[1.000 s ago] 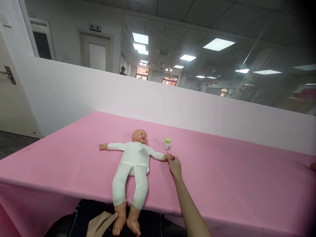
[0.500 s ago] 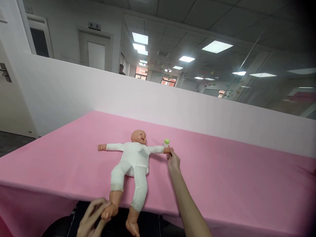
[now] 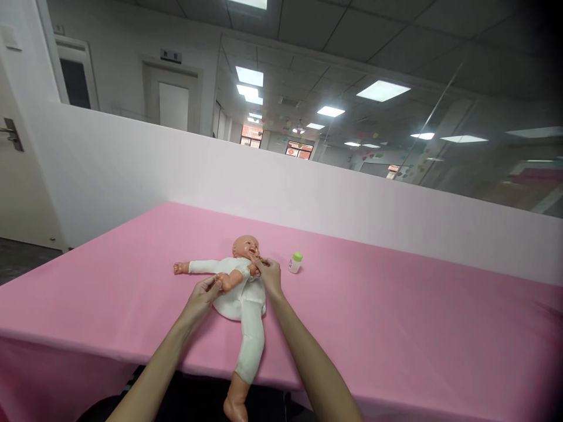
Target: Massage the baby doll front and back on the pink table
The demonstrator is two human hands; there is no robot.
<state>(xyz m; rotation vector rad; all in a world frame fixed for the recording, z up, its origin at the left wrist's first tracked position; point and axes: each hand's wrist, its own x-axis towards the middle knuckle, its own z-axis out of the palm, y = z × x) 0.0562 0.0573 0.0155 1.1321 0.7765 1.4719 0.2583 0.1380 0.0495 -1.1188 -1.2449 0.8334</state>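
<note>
A baby doll [image 3: 253,319] with a white cloth body lies on its back on the pink-covered table [image 3: 396,328], head toward the far side. My left hand [image 3: 204,293] is closed on the doll's foot, and that leg is bent up across the doll's belly. With my right hand [image 3: 269,274] I grip the doll's hand, its arm folded in over the chest near the raised knee. The doll's other arm stretches out to the left. Its other leg hangs past the table's front edge. To the right of my right hand stands a small bottle with a green cap [image 3: 295,262].
A white low wall [image 3: 308,193] with glass above it runs along the table's far side. At the far left is a door with a metal handle [image 3: 12,133]. The cloth hangs down over the table's front edge.
My left hand has lifted the doll's foot from the front edge up to its belly. My right hand has brought the doll's hand inward over its chest, away from the bottle.
</note>
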